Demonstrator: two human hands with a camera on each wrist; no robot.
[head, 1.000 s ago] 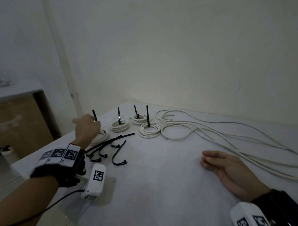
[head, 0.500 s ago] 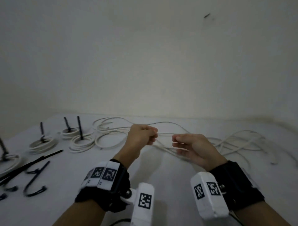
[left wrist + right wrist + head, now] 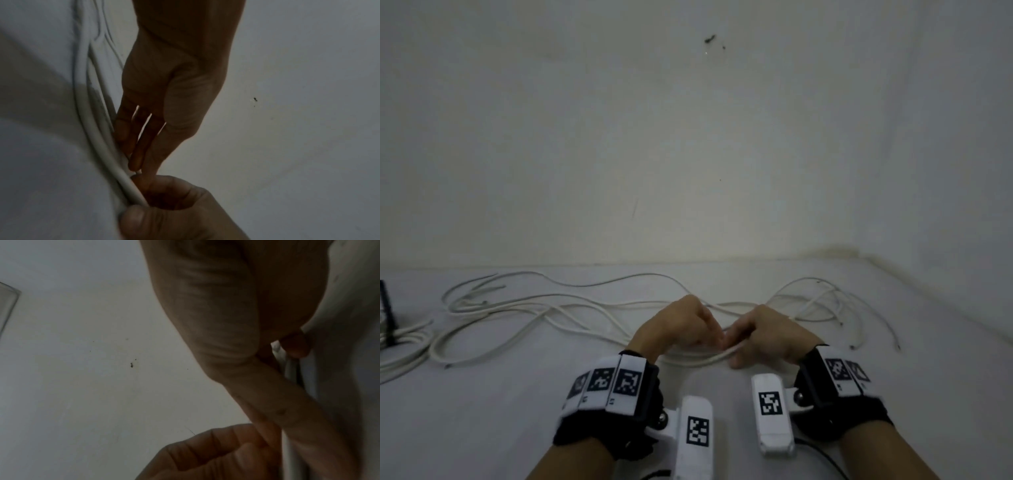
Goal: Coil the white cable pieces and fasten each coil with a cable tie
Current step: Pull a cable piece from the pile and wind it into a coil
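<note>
- Head view: the left hand [image 3: 678, 327] and the right hand [image 3: 767, 334] meet knuckle to knuckle above the white table [image 3: 482, 411], just on the near side of the loose white cable pieces [image 3: 534, 308].
- Those cable pieces sprawl across the table in long tangled runs, stretching out to both sides of the hands and back toward the wall [image 3: 688, 137].
- One white cable [image 3: 717, 356] runs under both hands; fingers of each hand are curled down over it.
- To the far left of the hands, a finished coil [image 3: 404, 342] lies at the picture's edge with a black cable tie [image 3: 387, 311] standing upright from it.
- Left wrist view: the left hand [image 3: 174, 211] pinches the white cable [image 3: 131, 188] between thumb and curled forefinger. The right hand [image 3: 172, 81] hangs opposite, its fingers [image 3: 141, 146] reaching down to touch the same cable just beyond the pinch. Further cable pieces trail off behind it.
- Right wrist view: the right hand [image 3: 216, 321] has its forefinger stretched along the cable [image 3: 290, 451] and its thumb tip on the other side, so it nips the cable lightly. The left hand [image 3: 205, 456] sits below with curled fingers, touching the right forefinger.
</note>
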